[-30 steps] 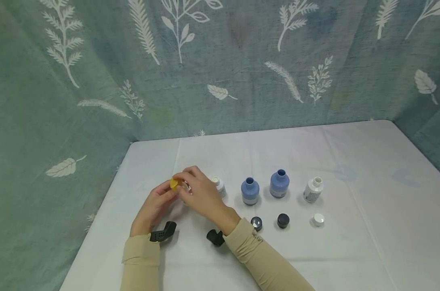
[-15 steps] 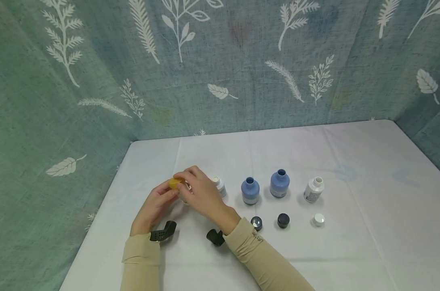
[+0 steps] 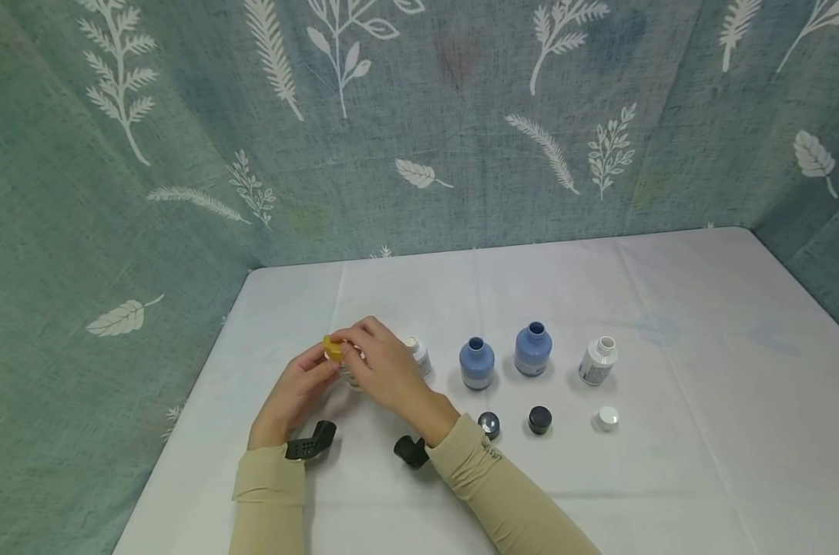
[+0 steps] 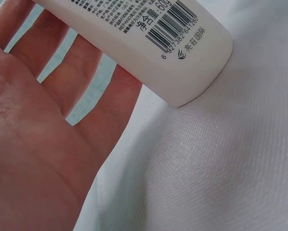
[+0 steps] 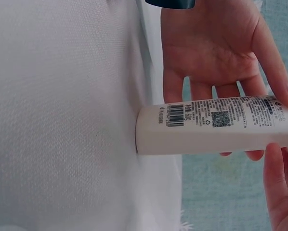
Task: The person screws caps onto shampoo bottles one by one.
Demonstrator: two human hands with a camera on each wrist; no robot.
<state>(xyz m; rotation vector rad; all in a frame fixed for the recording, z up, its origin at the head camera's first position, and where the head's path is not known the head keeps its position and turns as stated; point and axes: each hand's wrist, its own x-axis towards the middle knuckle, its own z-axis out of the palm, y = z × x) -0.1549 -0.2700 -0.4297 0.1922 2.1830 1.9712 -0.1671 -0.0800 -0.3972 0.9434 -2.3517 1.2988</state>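
A white bottle [image 5: 211,127] with printed text and a barcode stands on the white cloth between the two hands. My left hand [image 3: 296,395] holds it from the left, fingers behind its side and thumb near its top. At the top is a yellow cap [image 3: 332,348], pinched by the thumb and fingers of my right hand [image 3: 390,374]. In the left wrist view the bottle's lower end [image 4: 187,57] meets the cloth, beside the left palm [image 4: 38,144]. In the head view, the right hand hides much of the bottle.
Right of the hands stand a white bottle [image 3: 419,358], two blue bottles [image 3: 477,366] [image 3: 533,351] and another white bottle [image 3: 598,362], all uncapped. Nearer lie two black caps [image 3: 489,425] [image 3: 540,420] and a white cap [image 3: 607,418]. A patterned curtain [image 3: 419,139] hangs behind the table.
The yellow cap has turned and tipped slightly under the right fingers. Both hands stay in the same place, and a little more of the bottle shows below the right hand.
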